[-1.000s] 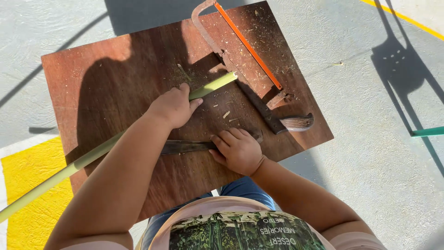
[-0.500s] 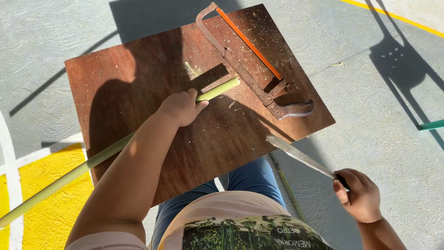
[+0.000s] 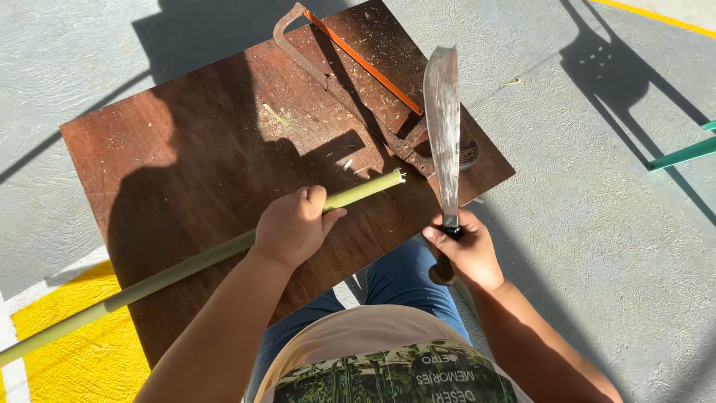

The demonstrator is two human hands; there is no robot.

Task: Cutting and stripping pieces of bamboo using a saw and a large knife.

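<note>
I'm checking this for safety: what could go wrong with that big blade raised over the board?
The left hand grips the green stalk close to its cut end, so the machete in the right hand could hit fingers. The hacksaw lies under the blade's path and might deflect it.

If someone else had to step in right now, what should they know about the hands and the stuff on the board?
Left hand: gripped around the long green stalk, pressing it down on the brown wooden board; its cut end points right.
Right hand: closed on the handle of a machete, blade raised and pointing away from the body, above the board's right edge.
A hacksaw with an orange blade lies at the board's far side.
Done: chips and shavings are scattered on the board.
Left: the stalk is still one long piece.
</note>
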